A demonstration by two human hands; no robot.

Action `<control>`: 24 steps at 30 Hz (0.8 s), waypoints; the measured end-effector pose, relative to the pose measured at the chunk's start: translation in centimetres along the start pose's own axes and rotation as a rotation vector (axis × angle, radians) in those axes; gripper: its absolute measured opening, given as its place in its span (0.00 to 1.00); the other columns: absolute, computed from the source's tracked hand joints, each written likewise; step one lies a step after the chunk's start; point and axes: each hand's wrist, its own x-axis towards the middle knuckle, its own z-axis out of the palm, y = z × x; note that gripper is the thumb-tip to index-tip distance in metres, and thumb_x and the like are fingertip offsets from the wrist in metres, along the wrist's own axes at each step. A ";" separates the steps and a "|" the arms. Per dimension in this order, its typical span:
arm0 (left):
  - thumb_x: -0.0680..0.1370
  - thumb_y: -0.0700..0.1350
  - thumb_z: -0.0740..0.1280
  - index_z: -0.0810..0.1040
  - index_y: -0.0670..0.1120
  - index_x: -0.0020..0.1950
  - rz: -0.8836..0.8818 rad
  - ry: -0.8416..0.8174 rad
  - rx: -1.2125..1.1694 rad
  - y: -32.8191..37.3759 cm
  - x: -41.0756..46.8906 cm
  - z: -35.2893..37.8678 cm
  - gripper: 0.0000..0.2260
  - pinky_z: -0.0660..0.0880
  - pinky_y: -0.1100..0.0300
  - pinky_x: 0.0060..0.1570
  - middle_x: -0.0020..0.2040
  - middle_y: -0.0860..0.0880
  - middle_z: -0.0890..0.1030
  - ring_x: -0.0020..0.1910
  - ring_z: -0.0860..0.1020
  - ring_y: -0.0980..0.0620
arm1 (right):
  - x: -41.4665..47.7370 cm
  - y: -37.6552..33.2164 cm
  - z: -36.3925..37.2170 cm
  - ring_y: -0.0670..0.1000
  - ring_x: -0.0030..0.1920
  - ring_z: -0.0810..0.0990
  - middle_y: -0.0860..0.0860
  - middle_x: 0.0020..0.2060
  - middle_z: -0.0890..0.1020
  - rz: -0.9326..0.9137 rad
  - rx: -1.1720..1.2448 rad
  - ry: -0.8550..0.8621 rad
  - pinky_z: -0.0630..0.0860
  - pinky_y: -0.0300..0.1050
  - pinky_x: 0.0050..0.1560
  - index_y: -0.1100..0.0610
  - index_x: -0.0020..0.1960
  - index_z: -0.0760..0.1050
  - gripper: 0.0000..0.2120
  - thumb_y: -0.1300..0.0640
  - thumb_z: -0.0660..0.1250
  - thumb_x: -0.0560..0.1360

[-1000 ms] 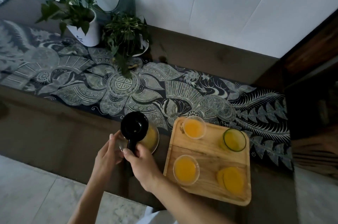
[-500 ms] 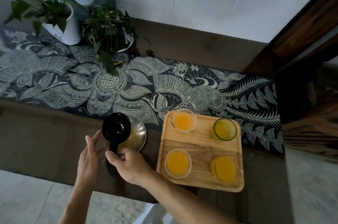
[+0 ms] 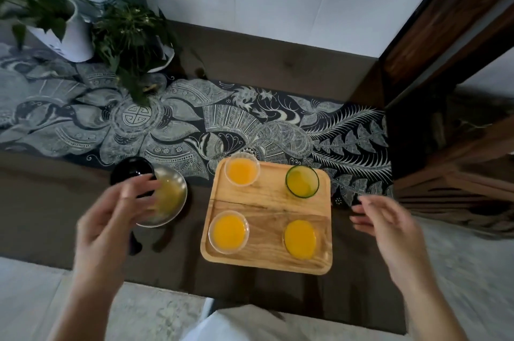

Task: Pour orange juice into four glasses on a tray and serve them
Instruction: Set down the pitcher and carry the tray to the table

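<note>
A square wooden tray [image 3: 268, 201] lies on the dark table and carries several glasses of orange juice: a clear one at the back left [image 3: 241, 172], a green-rimmed one at the back right [image 3: 301, 185], and two at the front [image 3: 228, 231] [image 3: 299, 239]. A steel jug [image 3: 167, 198] with juice in it and a black lid [image 3: 132, 172] stands left of the tray. My left hand [image 3: 111, 218] hovers over the jug's near side, fingers spread and holding nothing. My right hand [image 3: 389, 223] is open in the air just right of the tray.
A patterned dark runner [image 3: 194, 123] covers the back of the table. Two potted plants [image 3: 52, 15] [image 3: 130, 34] stand at the back left by a white wall. A dark wooden frame [image 3: 445, 34] rises at the right. The pale floor shows below the table's front edge.
My right hand has let go of the jug's handle and swung across to the right side of the tray. The left hand has opened over the jug. The view has shifted left.
</note>
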 end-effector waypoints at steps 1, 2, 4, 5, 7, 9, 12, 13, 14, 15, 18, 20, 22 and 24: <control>0.83 0.50 0.62 0.82 0.41 0.61 -0.069 -0.090 0.009 -0.7 -0.2 1.3 0.16 0.81 0.58 0.50 0.55 0.44 0.86 0.50 0.85 0.47 | 1.3 2.5 -0.7 0.55 0.44 0.86 0.53 0.44 0.87 0.028 -0.084 0.071 0.85 0.50 0.46 0.50 0.48 0.83 0.10 0.44 0.74 0.75; 0.82 0.53 0.64 0.83 0.44 0.61 -0.152 -0.173 0.051 -1.7 -0.6 2.6 0.16 0.82 0.58 0.51 0.56 0.45 0.86 0.53 0.85 0.47 | 2.5 5.2 -1.2 0.54 0.43 0.86 0.51 0.44 0.87 0.063 -0.195 0.090 0.84 0.53 0.47 0.49 0.48 0.82 0.04 0.49 0.72 0.78; 0.82 0.55 0.64 0.83 0.49 0.60 -0.285 -0.262 0.136 -4.8 -0.3 4.0 0.14 0.80 0.54 0.55 0.57 0.49 0.86 0.56 0.84 0.48 | 4.6 9.6 -1.4 0.50 0.44 0.85 0.46 0.44 0.86 0.118 -0.395 0.046 0.83 0.59 0.52 0.46 0.51 0.80 0.04 0.47 0.71 0.78; 0.82 0.53 0.64 0.83 0.51 0.59 -0.333 -0.269 0.176 -6.1 -0.1 4.6 0.11 0.79 0.55 0.55 0.55 0.51 0.86 0.55 0.83 0.49 | 5.2 10.9 -1.0 0.50 0.46 0.85 0.43 0.44 0.85 0.144 -0.456 0.021 0.81 0.59 0.54 0.46 0.53 0.80 0.07 0.45 0.70 0.77; 0.83 0.48 0.64 0.81 0.54 0.56 -0.401 -0.258 0.231 -8.8 0.5 5.7 0.07 0.79 0.59 0.50 0.50 0.52 0.86 0.51 0.82 0.51 | 6.0 12.6 0.1 0.52 0.52 0.83 0.44 0.47 0.83 0.180 -0.525 -0.018 0.79 0.57 0.58 0.51 0.61 0.78 0.14 0.45 0.69 0.79; 0.83 0.45 0.65 0.80 0.56 0.53 -0.451 -0.243 0.271 -11.0 1.3 6.6 0.06 0.79 0.57 0.49 0.50 0.49 0.84 0.48 0.81 0.51 | 6.4 13.5 1.4 0.55 0.56 0.82 0.49 0.52 0.84 0.180 -0.573 -0.045 0.77 0.55 0.59 0.55 0.65 0.76 0.18 0.47 0.68 0.80; 0.83 0.47 0.65 0.79 0.51 0.57 -0.546 -0.245 0.317 -13.2 2.8 7.5 0.05 0.79 0.51 0.50 0.49 0.47 0.83 0.48 0.81 0.48 | 6.5 14.5 3.1 0.57 0.56 0.83 0.52 0.54 0.84 0.110 -0.601 -0.036 0.76 0.50 0.56 0.58 0.64 0.77 0.16 0.50 0.68 0.81; 0.83 0.48 0.65 0.79 0.50 0.59 -0.568 -0.249 0.337 -13.5 3.1 7.9 0.07 0.79 0.52 0.50 0.49 0.48 0.83 0.47 0.81 0.49 | 6.5 14.7 3.5 0.57 0.56 0.83 0.53 0.54 0.85 0.092 -0.597 -0.014 0.74 0.49 0.54 0.58 0.63 0.78 0.15 0.50 0.68 0.81; 0.84 0.49 0.65 0.78 0.49 0.60 -0.579 -0.252 0.361 -13.8 3.5 8.2 0.07 0.79 0.52 0.50 0.50 0.48 0.83 0.47 0.81 0.49 | 6.5 14.9 3.9 0.58 0.56 0.82 0.54 0.54 0.85 0.086 -0.588 0.012 0.74 0.49 0.53 0.59 0.63 0.78 0.15 0.50 0.67 0.81; 0.84 0.48 0.64 0.77 0.50 0.60 -0.585 -0.251 0.367 -14.0 3.7 8.4 0.07 0.79 0.52 0.50 0.50 0.49 0.83 0.47 0.80 0.50 | 6.6 15.0 4.3 0.59 0.56 0.82 0.55 0.54 0.85 0.084 -0.573 0.038 0.74 0.49 0.53 0.60 0.62 0.79 0.16 0.50 0.67 0.82; 0.84 0.46 0.64 0.76 0.50 0.57 -0.584 -0.278 0.386 -14.4 4.1 8.6 0.03 0.79 0.53 0.45 0.49 0.48 0.82 0.46 0.80 0.49 | 6.9 15.7 5.4 0.60 0.56 0.82 0.58 0.54 0.85 0.119 -0.498 0.106 0.75 0.51 0.55 0.61 0.62 0.80 0.17 0.50 0.68 0.81; 0.83 0.46 0.67 0.77 0.48 0.57 -0.556 -0.301 0.422 -14.9 4.6 8.5 0.05 0.79 0.53 0.41 0.51 0.46 0.83 0.46 0.82 0.47 | 7.1 16.3 6.2 0.59 0.56 0.82 0.57 0.55 0.84 0.182 -0.413 0.174 0.74 0.48 0.52 0.60 0.63 0.80 0.17 0.50 0.69 0.80; 0.81 0.45 0.70 0.78 0.47 0.58 -0.534 -0.305 0.448 -15.4 5.0 8.2 0.07 0.81 0.53 0.40 0.52 0.46 0.83 0.47 0.83 0.46 | 7.2 16.7 7.0 0.58 0.56 0.82 0.56 0.56 0.84 0.221 -0.360 0.237 0.74 0.46 0.51 0.59 0.64 0.79 0.16 0.52 0.70 0.80; 0.79 0.45 0.71 0.79 0.46 0.58 -0.490 -0.322 0.497 -16.4 5.5 7.7 0.09 0.81 0.53 0.39 0.52 0.47 0.83 0.48 0.83 0.45 | 7.3 17.3 7.4 0.58 0.55 0.82 0.56 0.56 0.84 0.226 -0.341 0.283 0.76 0.48 0.52 0.58 0.64 0.79 0.15 0.53 0.70 0.79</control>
